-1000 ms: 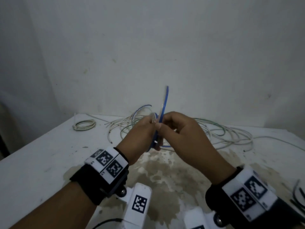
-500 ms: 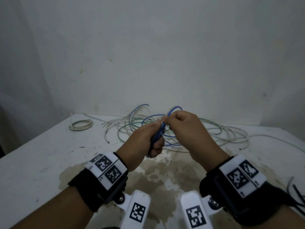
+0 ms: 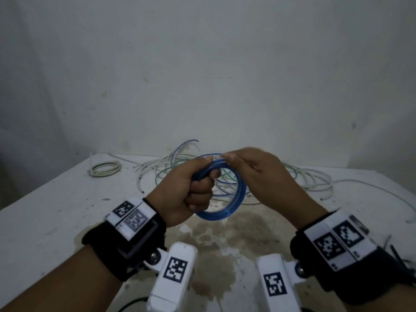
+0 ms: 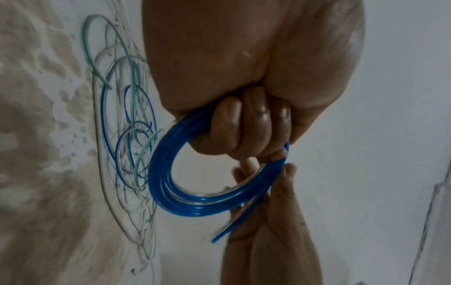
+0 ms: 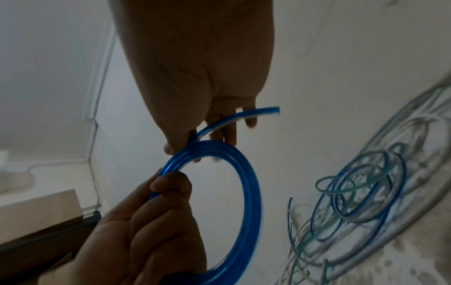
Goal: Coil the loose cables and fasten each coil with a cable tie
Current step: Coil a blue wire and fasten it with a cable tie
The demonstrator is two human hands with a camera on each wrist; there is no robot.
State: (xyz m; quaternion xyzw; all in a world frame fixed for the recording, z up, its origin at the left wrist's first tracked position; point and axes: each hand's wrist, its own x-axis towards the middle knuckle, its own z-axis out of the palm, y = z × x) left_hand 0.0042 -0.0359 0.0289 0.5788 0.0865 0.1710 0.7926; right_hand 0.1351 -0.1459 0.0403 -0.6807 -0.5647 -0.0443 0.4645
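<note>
A blue cable point(image 3: 235, 200) is wound into a ring of several loops and held above the table. My left hand point(image 3: 201, 188) grips one side of the ring in a fist, fingers curled through it point(image 4: 244, 125). My right hand point(image 3: 231, 159) pinches the top of the ring between thumb and fingers. In the right wrist view the cable's loose end point(image 5: 268, 110) sticks out past the right fingers point(image 5: 229, 133), above the coil point(image 5: 249, 192). No cable tie shows on this coil.
Loose white, green and blue cables point(image 3: 304, 177) lie tangled across the back of the stained white table point(image 3: 45, 221). A small white coil point(image 3: 104, 170) lies at the back left. Thin dark strands point(image 3: 396, 253) lie at the right edge. A wall stands close behind.
The blue cable's upright free length has been wound down into the ring. The coil has turned from edge-on to face me, and the right hand has come to its top.
</note>
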